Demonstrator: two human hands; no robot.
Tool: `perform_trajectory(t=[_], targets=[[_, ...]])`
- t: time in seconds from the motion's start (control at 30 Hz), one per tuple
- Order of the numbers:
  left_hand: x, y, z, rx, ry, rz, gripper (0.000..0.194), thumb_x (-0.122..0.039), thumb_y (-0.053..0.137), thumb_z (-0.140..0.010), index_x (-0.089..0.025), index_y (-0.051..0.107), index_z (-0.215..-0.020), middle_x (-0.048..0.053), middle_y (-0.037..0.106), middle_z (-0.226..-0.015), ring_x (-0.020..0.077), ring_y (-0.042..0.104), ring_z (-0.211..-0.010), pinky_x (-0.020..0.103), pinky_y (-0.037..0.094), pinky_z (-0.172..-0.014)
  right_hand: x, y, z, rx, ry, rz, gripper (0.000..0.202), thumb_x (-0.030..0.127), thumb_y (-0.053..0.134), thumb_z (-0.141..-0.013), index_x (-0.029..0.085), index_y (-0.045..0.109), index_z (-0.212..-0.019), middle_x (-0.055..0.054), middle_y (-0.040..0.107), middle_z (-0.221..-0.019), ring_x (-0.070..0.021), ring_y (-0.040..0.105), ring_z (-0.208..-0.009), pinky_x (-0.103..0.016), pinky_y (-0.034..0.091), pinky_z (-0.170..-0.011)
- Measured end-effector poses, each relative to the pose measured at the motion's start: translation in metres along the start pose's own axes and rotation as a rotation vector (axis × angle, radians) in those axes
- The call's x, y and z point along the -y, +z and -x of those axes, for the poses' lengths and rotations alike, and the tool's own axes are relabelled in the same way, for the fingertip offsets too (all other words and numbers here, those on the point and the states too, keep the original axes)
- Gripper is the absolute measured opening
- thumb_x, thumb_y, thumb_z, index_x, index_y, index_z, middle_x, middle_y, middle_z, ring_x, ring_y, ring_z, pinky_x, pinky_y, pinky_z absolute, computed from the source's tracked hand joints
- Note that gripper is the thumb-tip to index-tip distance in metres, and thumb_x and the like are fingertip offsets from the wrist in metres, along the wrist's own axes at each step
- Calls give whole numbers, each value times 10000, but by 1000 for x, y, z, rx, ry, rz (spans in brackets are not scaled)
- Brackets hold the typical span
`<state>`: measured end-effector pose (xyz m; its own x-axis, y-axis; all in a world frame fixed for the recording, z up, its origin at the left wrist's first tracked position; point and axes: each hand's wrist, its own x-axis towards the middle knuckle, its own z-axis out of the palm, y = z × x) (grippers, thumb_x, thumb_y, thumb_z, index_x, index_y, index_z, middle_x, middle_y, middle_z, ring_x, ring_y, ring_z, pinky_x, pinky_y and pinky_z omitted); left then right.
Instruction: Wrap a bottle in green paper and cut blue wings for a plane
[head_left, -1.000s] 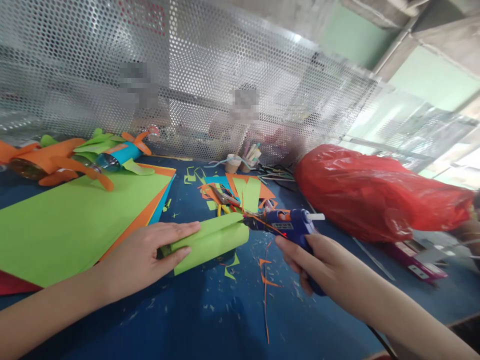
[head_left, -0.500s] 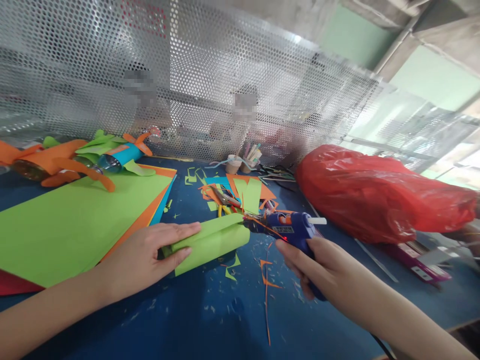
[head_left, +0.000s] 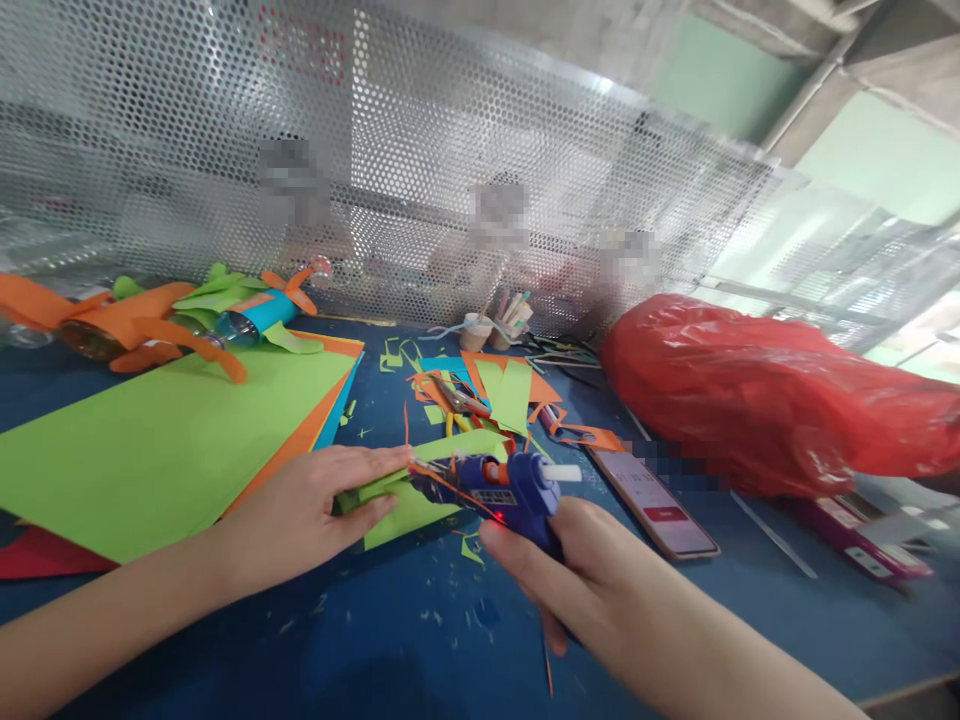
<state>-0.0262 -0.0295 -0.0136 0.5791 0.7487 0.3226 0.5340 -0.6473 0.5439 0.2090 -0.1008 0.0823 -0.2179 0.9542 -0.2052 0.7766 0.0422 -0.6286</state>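
Observation:
My left hand point(head_left: 322, 510) is closed on the left end of a green paper roll point(head_left: 411, 518), thumb below and fingers above. A loose edge of the paper stands up along the roll's top. In my right hand point(head_left: 577, 580) is a blue hot glue gun point(head_left: 499, 485), its red light lit and a white glue stick jutting from the back. The gun's nozzle is at the paper edge close to my left fingertips; whether it touches is hard to tell. Strands of orange hang about the nozzle. The gun hides part of the roll's right end.
Stacked coloured sheets point(head_left: 165, 440) lie at left, with paper-wrapped bottles point(head_left: 262, 312) behind. Pliers point(head_left: 459, 395) rest among paper scraps point(head_left: 510, 390). A phone point(head_left: 652, 500), a red plastic bag point(head_left: 780, 390) and a purple box point(head_left: 862, 540) are at right. Behind stands a perforated metal screen point(head_left: 420, 150), people beyond it.
My right hand has moved the glue gun leftward along the paper edge, from the roll's right end to near my left fingers. The phone has come into sight. My left hand keeps its hold.

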Motion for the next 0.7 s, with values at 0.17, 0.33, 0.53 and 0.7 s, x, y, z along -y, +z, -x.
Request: perform_trajectory(t=[0.17,0.33,0.53,0.7], targets=[[-4,-3,-1,8,-3,69,353,-362,490,-933,-235,606,-1241,33,618,-1320,230,608,-1145,385,487,-975,7,8,-6,46,28,-31,409,532,439,-869,245,426,-579,14,529,-488,-145,572,-448,-226,406,-416],[-4,-5,-1,0,0,88,351,-264,510,-900,-241,603,-1237,35,626,-1310,225,596,-1167,394,479,-983,12,15,-9,41,68,-5,404,533,448,-842,248,397,-561,25,482,-462,-143,545,-418,-227,368,-390],[-7,-8,-1,-6,32,94,356,-198,524,-873,-228,615,-1216,21,619,-1318,207,596,-1171,361,472,-1001,19,12,-12,77,86,7,364,487,505,-840,236,436,-585,33,481,-484,-128,542,-422,-214,405,-413],[-7,-6,-1,-19,16,73,351,-292,517,-912,-208,613,-1239,38,641,-1289,228,629,-1109,383,499,-958,9,8,-8,34,42,-37,369,512,457,-875,236,479,-631,36,495,-490,-126,551,-427,-210,433,-421]])
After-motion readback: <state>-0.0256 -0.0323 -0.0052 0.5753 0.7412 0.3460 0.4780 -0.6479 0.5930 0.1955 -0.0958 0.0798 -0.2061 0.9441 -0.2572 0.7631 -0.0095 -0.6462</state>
